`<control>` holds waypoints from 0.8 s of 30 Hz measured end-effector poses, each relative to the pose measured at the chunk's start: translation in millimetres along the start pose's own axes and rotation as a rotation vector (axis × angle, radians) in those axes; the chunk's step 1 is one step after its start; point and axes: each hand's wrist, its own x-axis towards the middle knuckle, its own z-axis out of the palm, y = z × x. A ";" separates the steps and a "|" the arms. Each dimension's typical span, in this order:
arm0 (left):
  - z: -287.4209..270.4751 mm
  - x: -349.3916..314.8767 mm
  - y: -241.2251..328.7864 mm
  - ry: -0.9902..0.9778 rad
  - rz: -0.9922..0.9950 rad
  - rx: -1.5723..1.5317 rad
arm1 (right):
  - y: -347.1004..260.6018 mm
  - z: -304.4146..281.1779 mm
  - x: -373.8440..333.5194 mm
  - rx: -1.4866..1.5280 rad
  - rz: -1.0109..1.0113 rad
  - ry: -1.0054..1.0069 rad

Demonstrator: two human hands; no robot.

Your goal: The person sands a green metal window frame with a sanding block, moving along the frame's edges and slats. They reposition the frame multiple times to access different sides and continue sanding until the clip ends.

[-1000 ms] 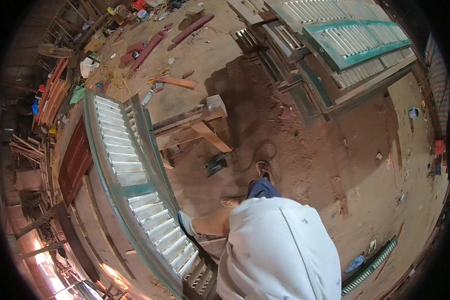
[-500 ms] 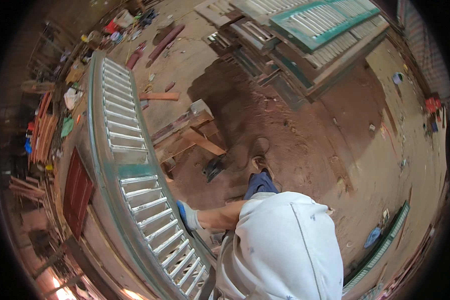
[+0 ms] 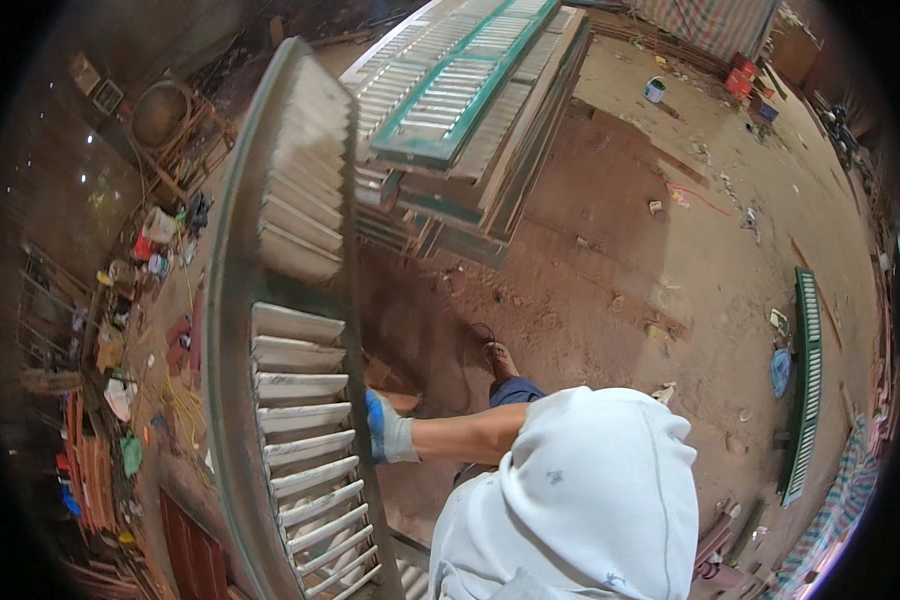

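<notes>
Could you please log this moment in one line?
right hand: gloved, at edge of louvered panel, grip unclear | left hand: not in view | stacked panels: in background

- Gloved hand [image 3: 385, 430]: matt knit cloth, rubbery-looking blue coating.
- Louvred shutter [image 3: 298, 325] against the hand: dull wood, patchy paint.
- Shirt [image 3: 605, 480], right of the hand: soft matt cloth.
- Floor [image 3: 570, 310] beyond: rough, dusty.

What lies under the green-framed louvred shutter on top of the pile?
Beneath the green-framed louvred shutter show slats and edges of duller shutters; whatever it directly covers is hidden.
</notes>
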 end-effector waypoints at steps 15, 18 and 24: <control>65.4 218.4 469.2 0.158 0.652 -0.320 | -444.0 -23.5 -126.0 0.120 -0.661 -0.153; 76.3 255.8 563.7 0.070 0.715 -0.429 | -520.3 -83.9 -121.0 0.144 -0.747 -0.241; 112.9 327.8 678.1 -0.105 0.800 -0.476 | -589.6 -64.8 -134.4 0.359 -0.866 -0.048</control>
